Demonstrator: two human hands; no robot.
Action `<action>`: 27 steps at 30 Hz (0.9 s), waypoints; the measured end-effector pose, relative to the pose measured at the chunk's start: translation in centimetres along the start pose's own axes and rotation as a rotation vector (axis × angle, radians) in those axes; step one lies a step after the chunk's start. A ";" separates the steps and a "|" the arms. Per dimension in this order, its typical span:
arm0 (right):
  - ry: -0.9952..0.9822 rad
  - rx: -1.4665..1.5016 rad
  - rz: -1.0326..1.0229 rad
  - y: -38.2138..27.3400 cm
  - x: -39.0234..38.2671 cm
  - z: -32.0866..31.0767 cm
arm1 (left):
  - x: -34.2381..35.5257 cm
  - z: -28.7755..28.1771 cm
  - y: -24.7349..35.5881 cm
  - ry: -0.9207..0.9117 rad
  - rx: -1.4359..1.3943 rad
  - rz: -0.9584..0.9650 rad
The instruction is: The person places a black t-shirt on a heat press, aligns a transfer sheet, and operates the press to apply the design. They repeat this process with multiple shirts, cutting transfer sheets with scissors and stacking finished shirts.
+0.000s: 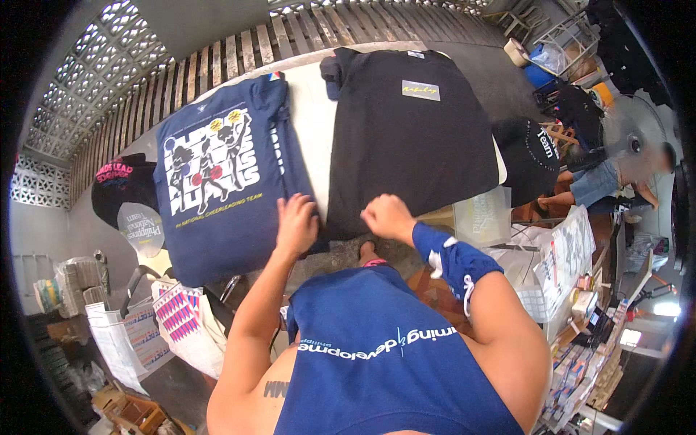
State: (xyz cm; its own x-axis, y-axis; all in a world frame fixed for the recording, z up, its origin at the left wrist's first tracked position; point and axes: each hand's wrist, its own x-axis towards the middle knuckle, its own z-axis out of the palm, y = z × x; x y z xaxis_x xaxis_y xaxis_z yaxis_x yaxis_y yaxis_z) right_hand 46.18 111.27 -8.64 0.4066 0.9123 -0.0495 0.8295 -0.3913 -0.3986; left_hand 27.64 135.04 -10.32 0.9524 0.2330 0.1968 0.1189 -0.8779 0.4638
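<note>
A navy T-shirt (217, 130) with a white, yellow and red printed graphic lies spread out at the left of a pale tabletop (313, 123). My left hand (297, 223) rests on its lower right edge, fingers extended over the cloth. To the right lies a black T-shirt (406, 138) with a small grey printed rectangle near its top. My right hand (389, 217) is closed at the lower hem of this black T-shirt, and its fingertips seem to pinch the cloth. A blue cloth band (457, 264) wraps my right forearm.
Black printed garments hang at both table ends, a left one (123, 192) and a right one (525, 156). A clear plastic sheet (484, 216) sits near my right hand. A patterned tote bag (185, 319) stands lower left. Another person (609, 181) is at the far right.
</note>
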 end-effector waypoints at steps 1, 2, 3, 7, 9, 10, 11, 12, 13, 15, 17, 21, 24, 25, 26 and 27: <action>0.114 -0.013 0.067 3.3 2.1 -1.2 | 3.0 2.1 2.3 -0.018 -0.022 0.016; 0.315 -0.031 0.101 6.8 4.3 -2.5 | 5.6 3.9 4.1 -0.078 -0.022 0.017; 0.344 -0.029 0.169 10.7 6.4 -3.8 | 7.9 5.5 5.7 -0.090 -0.031 0.006; 0.359 -0.207 0.260 23.7 14.7 -8.5 | 12.9 8.7 8.7 -0.049 0.058 -0.177; 0.369 -0.310 0.135 27.5 17.9 -9.8 | 13.4 9.2 9.0 -0.086 0.114 -0.244; 0.350 -0.360 0.083 28.7 19.1 -10.3 | 13.5 9.3 9.0 -0.170 0.158 -0.284; 0.450 -0.401 -0.080 29.6 20.0 -10.6 | 13.4 9.5 9.0 -0.141 0.162 -0.287; 0.375 -0.429 -0.121 30.1 20.6 -10.7 | 13.3 9.5 8.9 -0.081 0.141 -0.241; 0.297 -0.459 -0.137 30.4 21.3 -10.9 | 13.2 9.7 8.9 -0.083 0.151 -0.231; 0.249 -0.499 -0.194 30.8 22.0 -11.3 | 13.2 9.8 8.8 -0.097 0.178 -0.240; 0.198 -0.435 -0.130 31.0 22.2 -11.7 | 13.3 9.9 8.8 -0.122 0.202 -0.240; 0.195 -0.279 -0.116 31.7 22.1 -12.6 | 13.6 9.8 9.0 -0.135 0.194 -0.248; 0.179 -0.299 -0.160 32.0 22.1 -12.5 | 13.6 9.8 9.0 -0.137 0.200 -0.243; 0.183 -0.318 -0.188 32.1 22.2 -12.4 | 13.6 9.9 8.9 -0.130 0.192 -0.236; 0.177 -0.326 -0.154 32.1 22.3 -12.3 | 13.5 10.0 8.9 -0.131 0.193 -0.236; 0.181 -0.326 -0.143 32.2 22.4 -12.1 | 13.4 10.0 8.9 -0.139 0.205 -0.241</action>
State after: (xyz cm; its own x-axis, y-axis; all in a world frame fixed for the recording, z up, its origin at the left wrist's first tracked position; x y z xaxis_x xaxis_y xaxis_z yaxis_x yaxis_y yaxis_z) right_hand 86.62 117.68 -11.46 0.3152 0.9356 0.1589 0.9488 -0.3066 -0.0765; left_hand 44.31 126.20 -12.22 0.9175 0.3970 -0.0232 0.3855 -0.8736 0.2970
